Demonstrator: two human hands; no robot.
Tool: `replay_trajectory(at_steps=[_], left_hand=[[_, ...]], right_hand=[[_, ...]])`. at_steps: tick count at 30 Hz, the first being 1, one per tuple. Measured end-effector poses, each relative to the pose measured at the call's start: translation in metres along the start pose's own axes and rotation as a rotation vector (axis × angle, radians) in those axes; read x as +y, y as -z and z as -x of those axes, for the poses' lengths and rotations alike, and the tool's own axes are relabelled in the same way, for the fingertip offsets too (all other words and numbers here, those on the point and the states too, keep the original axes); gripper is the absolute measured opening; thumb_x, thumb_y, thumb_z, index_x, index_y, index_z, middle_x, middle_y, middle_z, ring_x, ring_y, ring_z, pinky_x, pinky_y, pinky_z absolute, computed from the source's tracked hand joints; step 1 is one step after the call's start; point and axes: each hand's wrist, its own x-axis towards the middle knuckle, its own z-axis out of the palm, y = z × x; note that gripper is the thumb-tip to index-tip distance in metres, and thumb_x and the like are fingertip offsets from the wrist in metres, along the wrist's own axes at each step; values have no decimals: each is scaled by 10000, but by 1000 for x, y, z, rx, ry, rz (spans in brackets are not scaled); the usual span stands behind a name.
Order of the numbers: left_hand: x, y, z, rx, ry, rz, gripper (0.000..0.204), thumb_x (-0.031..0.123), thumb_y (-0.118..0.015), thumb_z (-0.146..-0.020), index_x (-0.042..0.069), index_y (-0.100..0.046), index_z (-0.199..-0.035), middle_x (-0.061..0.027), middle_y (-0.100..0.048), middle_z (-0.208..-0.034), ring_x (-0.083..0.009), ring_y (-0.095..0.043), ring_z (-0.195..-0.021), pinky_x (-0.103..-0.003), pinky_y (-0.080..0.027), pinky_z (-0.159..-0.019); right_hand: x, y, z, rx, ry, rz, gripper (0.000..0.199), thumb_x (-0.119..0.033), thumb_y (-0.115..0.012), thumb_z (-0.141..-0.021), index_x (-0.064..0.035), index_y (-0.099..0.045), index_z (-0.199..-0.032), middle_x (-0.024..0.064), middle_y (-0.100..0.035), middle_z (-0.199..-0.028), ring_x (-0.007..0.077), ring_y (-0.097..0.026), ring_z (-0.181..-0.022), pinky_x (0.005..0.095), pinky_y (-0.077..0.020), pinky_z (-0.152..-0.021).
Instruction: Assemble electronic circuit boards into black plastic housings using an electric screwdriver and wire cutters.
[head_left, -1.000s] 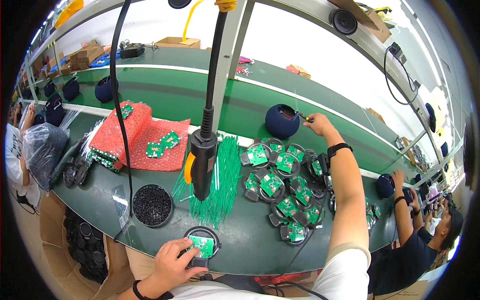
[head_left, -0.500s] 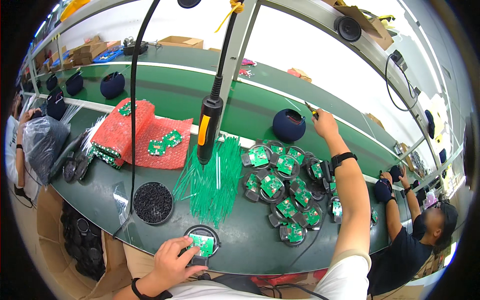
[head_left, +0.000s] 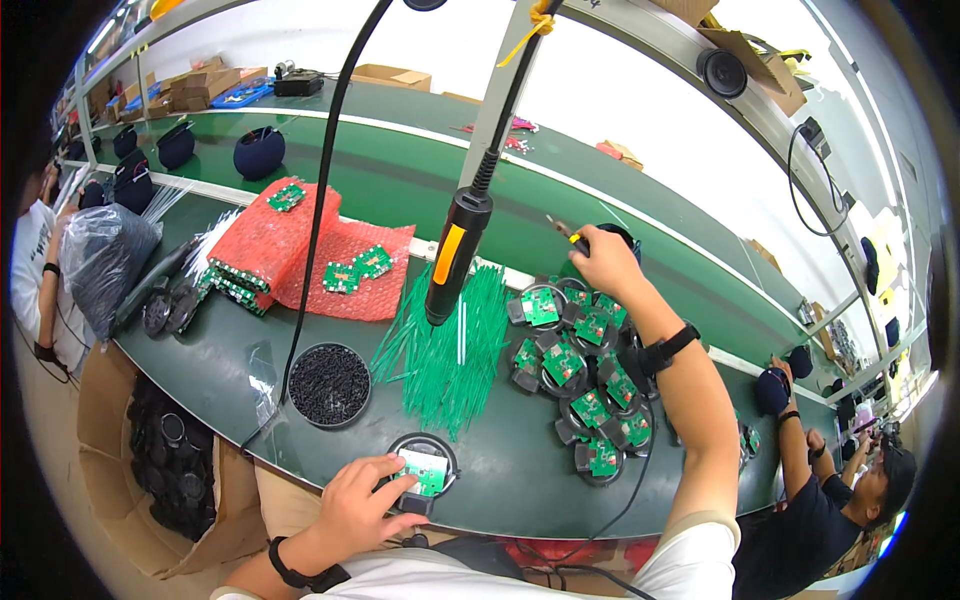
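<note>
White short-sleeved shirt; slim black wristband behind left hand; black band behind right hand.

1. Looks down from the head, through the left one of two wide, side-by-side cameras.
2. Faces out over the table and the long green strip behind.
3. Sits near the hands and far from the brown boxes at top left.
4. Bends straight edges near the rim, with dark corners all around.
</note>
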Motion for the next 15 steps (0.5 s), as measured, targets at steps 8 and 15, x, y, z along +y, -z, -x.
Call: replay_trajectory(at_steps=[8,15], left_hand=[[-8,1,-7,24,29,106,627,347,-926,-697,24,-685,-1177,-161,-678,-1235,-355,-679,-1063,-431,-563,-877],[-12,0,-1,13,87,175,628,328,-919,-714,26,-666,-1203,-171,-652,-1303,-377,-669,-1108,-446,-568,-915]], right_hand=[[-121,25,114,-152,-14,-58,368,-275,-698,-925,-3,-630,-1164,243,-713,-1053,431,-688,-1014,524,-535,-869],[-168,-2,224,-236,78,-171,370,-238,-721,-930,15,-609,-1176,235,-654,-1063,444,-660,-1009,523,-539,-860]])
